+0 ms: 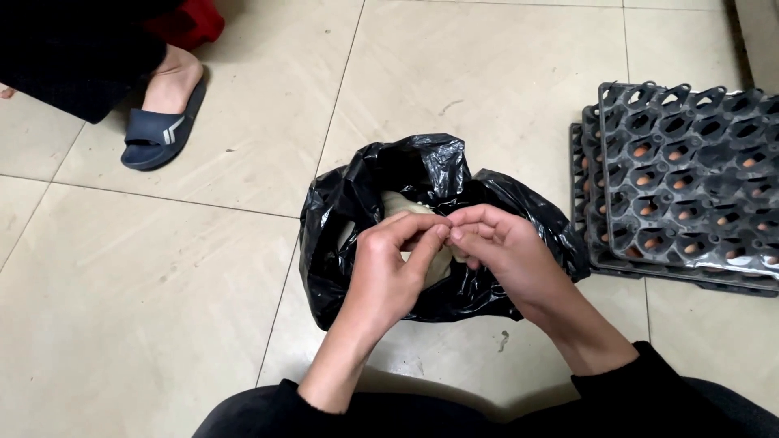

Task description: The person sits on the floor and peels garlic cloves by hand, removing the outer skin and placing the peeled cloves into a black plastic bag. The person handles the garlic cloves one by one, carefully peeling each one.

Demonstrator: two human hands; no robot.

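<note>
We see one tiled floor (162, 324) carrying everything here. On it, at the right, sits one stack of black egg trays (682, 186); at least two trays show, offset from one another, and brown eggs (641, 152) peep through the holes of the upper one, too many hidden for us to count.

In the middle lies one black plastic bag (341, 235), open at the top, well apart from the trays' near corner. Inside it rests one pale, whitish lump (406, 207), partly covered by the fingers, and we cannot tell what it is.

At the top left stands one foot of another person in one dark blue slipper (158, 130), with something red (191, 20) behind it.

Our two hands meet over the bag's mouth. The left hand (389, 268) and the right hand (503, 247) are both curled, fingertips touching as they pinch something small between them; it is too hidden for us to name.
</note>
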